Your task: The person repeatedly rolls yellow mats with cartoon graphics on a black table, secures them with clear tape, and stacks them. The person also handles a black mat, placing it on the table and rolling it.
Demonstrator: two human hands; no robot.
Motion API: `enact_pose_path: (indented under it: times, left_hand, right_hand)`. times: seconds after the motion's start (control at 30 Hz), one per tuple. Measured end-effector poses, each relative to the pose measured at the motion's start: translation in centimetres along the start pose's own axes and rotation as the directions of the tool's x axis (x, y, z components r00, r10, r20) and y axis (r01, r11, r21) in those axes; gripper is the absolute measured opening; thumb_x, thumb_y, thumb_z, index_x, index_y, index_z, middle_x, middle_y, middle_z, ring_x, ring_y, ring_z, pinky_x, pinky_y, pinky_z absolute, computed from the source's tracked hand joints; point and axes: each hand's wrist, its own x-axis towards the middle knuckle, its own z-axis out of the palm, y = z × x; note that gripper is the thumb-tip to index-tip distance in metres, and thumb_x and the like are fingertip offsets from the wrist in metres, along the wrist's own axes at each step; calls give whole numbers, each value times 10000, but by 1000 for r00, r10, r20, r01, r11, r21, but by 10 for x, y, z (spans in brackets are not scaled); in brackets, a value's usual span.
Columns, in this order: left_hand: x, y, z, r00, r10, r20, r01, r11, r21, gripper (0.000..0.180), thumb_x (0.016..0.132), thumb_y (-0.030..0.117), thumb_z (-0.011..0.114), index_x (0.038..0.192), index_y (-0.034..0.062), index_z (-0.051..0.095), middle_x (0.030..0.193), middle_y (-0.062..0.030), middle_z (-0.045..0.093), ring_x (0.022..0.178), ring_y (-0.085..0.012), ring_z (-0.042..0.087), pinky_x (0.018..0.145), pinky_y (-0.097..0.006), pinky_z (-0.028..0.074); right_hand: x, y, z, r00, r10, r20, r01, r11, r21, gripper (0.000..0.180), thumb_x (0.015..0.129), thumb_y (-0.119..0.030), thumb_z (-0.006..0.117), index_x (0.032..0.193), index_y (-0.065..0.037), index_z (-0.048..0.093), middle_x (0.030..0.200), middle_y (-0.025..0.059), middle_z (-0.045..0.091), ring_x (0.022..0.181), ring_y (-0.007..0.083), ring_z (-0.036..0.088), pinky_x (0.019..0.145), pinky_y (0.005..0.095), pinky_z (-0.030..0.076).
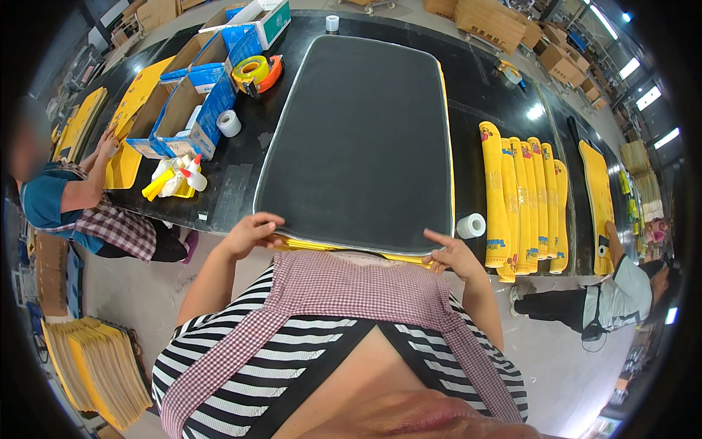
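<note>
A large black mat (362, 139) with rounded corners and a pale trim lies on the dark worktable (482, 80), on top of a yellow piece (322, 246) that shows along its near edge. My left hand (252, 233) rests on the mat's near left corner, fingers curled over the edge. My right hand (452, 256) pinches the near right edge, forefinger pointing out over the mat.
A row of yellow printed strips (523, 197) lies right of the mat, a white tape roll (471, 225) beside them. Left are blue-and-brown boxes (186, 110), glue bottles (175, 179), another tape roll (229, 123) and a tape dispenser (256, 73). Co-workers sit at left (80, 197) and right (621, 293). Yellow pieces are stacked on the floor (95, 366).
</note>
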Motion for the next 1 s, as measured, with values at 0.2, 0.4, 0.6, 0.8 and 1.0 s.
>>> enact_pose_path:
  times: [0.2, 0.4, 0.6, 0.8, 1.0]
  left_hand:
    - [32, 4, 28, 907, 409, 98, -315, 815, -486, 496, 1016, 305, 703, 1439, 74, 587, 1442, -168, 623, 1338, -264, 596, 1094, -421, 500]
    - [90, 53, 86, 677, 732, 82, -535, 411, 738, 464, 1020, 230, 663, 1474, 167, 587, 1581, -93, 519, 1403, -311, 501, 1192, -439, 389]
    - [111, 47, 97, 577, 748, 328, -319, -163, 934, 385, 982, 202, 684, 1366, 189, 674, 1422, -66, 639, 1337, -317, 536, 1132, -471, 403]
    - [89, 18, 105, 599, 744, 296, -384, -57, 921, 391, 945, 173, 733, 1332, 135, 685, 1290, -75, 674, 1225, -302, 598, 1086, -468, 443]
    - [78, -9, 103, 619, 725, 300, -373, -64, 925, 399, 914, 180, 771, 1305, 139, 703, 1212, -63, 694, 1167, -293, 616, 1058, -465, 454]
  right_hand:
    - [34, 19, 2, 891, -430, -147, 413, 630, 658, 631, 1052, -233, 627, 1598, -40, 377, 1430, 246, 615, 1283, 311, 645, 1081, 427, 519]
    - [88, -38, 39, 661, -639, -393, 492, 765, -416, 503, 1041, -290, 629, 1493, -83, 550, 1479, 135, 607, 1325, 302, 586, 1135, 435, 456]
    - [113, -48, 53, 532, -847, 16, 233, 128, -964, 390, 958, -228, 676, 1321, -85, 684, 1348, 90, 682, 1242, 283, 592, 1081, 418, 434]
    - [101, -33, 68, 546, -832, 97, 335, 111, -935, 387, 921, -232, 725, 1281, -89, 712, 1223, 58, 706, 1136, 265, 612, 1009, 413, 455]
    - [89, -6, 86, 589, -807, 44, 332, 192, -924, 391, 897, -237, 784, 1276, -144, 757, 1180, 40, 708, 1075, 241, 610, 962, 407, 455]
